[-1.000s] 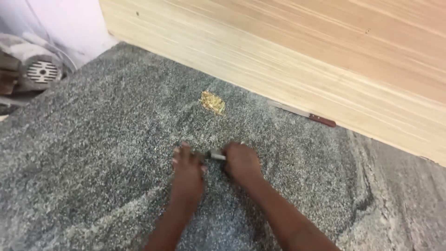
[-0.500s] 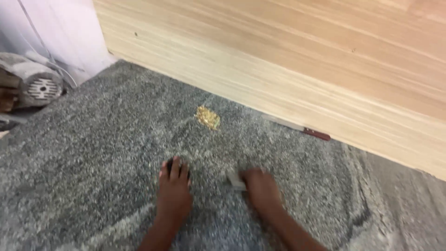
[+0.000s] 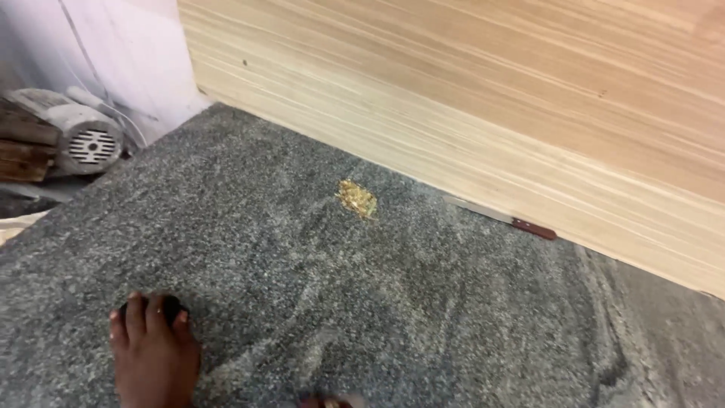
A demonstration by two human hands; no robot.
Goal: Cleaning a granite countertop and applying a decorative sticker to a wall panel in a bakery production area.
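While the left hand (image 3: 155, 351) lies flat on the grey speckled slab (image 3: 423, 302), its fingers are close together over a small dark object (image 3: 171, 306), seemingly pressing it down. The right hand (image 3: 332, 401) barely shows at the bottom edge; I cannot tell how its fingers stand. Farther up sit a little yellow pile (image 3: 356, 199) and a red-handled blade (image 3: 502, 217) against the plywood stack (image 3: 529, 98).
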